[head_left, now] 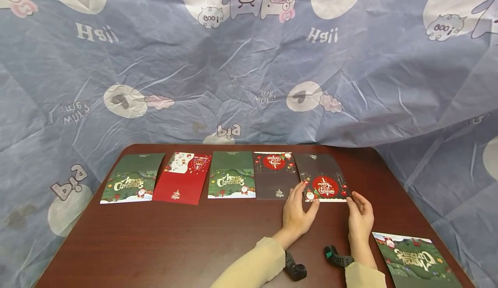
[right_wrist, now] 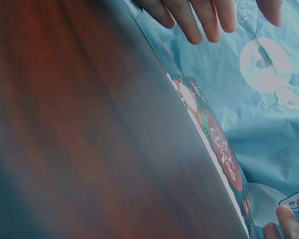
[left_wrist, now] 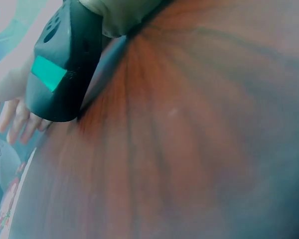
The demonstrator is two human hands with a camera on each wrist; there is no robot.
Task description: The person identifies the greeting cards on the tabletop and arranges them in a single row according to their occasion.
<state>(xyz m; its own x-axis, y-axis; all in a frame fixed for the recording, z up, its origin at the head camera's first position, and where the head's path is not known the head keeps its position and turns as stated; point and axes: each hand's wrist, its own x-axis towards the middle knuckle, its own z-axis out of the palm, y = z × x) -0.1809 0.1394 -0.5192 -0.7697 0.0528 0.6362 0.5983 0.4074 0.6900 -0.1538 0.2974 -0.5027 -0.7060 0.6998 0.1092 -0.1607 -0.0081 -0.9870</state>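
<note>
A dark Christmas card (head_left: 320, 163) with a red round emblem lies flat near the right end of a row. By its lower left corner is my left hand (head_left: 296, 214), fingertips at the card's left edge and thumb at the bottom edge. My right hand (head_left: 360, 219) is at the lower right corner, its fingers loosely bent beside the edge. Both hands frame the card without gripping it. In the right wrist view, the left hand's fingers (right_wrist: 202, 20) hang relaxed beyond the card (right_wrist: 223, 149). The left wrist view shows the right hand (left_wrist: 20, 117) behind a black wrist device.
Leftward in the row lie a dark card (head_left: 275, 184), a green card (head_left: 231, 160), a red card (head_left: 180, 186) and another green card (head_left: 140, 163). One more green card (head_left: 416, 253) lies at the right front of the brown table (head_left: 163, 240). A patterned cloth (head_left: 233, 72) hangs behind.
</note>
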